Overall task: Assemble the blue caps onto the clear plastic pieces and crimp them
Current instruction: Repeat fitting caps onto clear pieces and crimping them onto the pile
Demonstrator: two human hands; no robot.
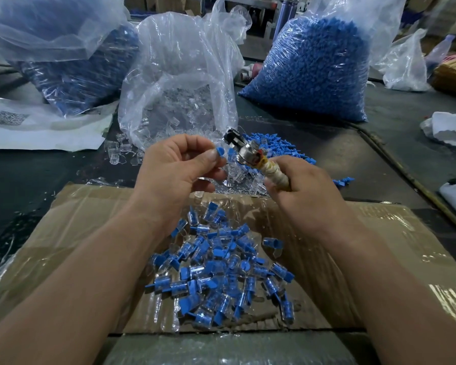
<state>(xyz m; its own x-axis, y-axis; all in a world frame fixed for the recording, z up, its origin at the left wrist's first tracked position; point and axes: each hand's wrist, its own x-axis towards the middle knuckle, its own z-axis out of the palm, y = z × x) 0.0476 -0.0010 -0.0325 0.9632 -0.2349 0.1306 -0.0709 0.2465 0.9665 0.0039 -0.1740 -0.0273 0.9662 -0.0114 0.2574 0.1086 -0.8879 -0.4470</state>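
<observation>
At the centre of the frame my left hand [179, 164] pinches a blue cap [219, 152] between thumb and forefinger; my right hand [300, 191] grips the taped handle of the crimping tool [248, 154], its metal head just beside the cap. The cap seems light, stiff and slippery, so I'd pinch its sides firmly.

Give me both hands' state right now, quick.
Left hand: closed, fingers pinching a blue cap.
Right hand: closed, gripping the crimping tool by its wrapped handle.
</observation>
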